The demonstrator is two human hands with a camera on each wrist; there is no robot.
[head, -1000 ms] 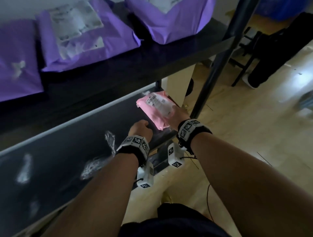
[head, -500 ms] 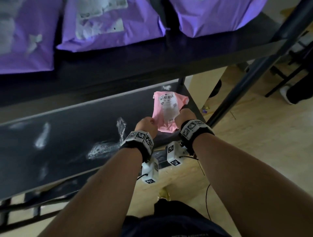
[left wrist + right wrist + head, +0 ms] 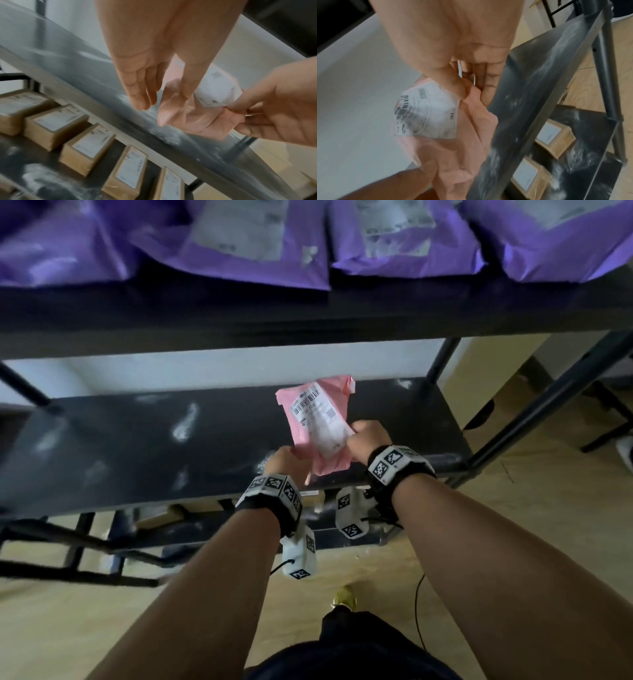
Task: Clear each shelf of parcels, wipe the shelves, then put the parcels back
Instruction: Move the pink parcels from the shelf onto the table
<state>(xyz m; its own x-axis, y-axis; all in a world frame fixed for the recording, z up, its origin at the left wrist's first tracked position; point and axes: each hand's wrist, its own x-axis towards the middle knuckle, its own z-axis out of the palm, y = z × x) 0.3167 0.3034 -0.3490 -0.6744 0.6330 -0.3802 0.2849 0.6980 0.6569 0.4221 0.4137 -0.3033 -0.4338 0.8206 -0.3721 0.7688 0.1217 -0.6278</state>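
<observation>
A pink parcel point(image 3: 318, 419) with a white barcode label is held upright just above the dusty black middle shelf point(image 3: 137, 446), near its front right. My right hand point(image 3: 366, 436) pinches the parcel's right edge between thumb and fingers point(image 3: 486, 94). My left hand point(image 3: 287, 463) is at the lower left corner. In the left wrist view its thumb lies on the pink parcel point(image 3: 197, 119) while its fingers point(image 3: 142, 97) stay straight beside it. White dust smears cover the shelf surface point(image 3: 85, 67).
Several purple parcels point(image 3: 239, 241) lie on the top shelf. Brown labelled boxes point(image 3: 56, 120) sit in a row on the bottom shelf, also the boxes point(image 3: 554, 136) at the right end. A black shelf post point(image 3: 548, 412) slants at the right, with wooden floor point(image 3: 513, 525) beyond.
The pink parcel lay flat at the shelf's right end; both hands have lifted it, turned it upright and brought it left. The head view has swung to face the shelf.
</observation>
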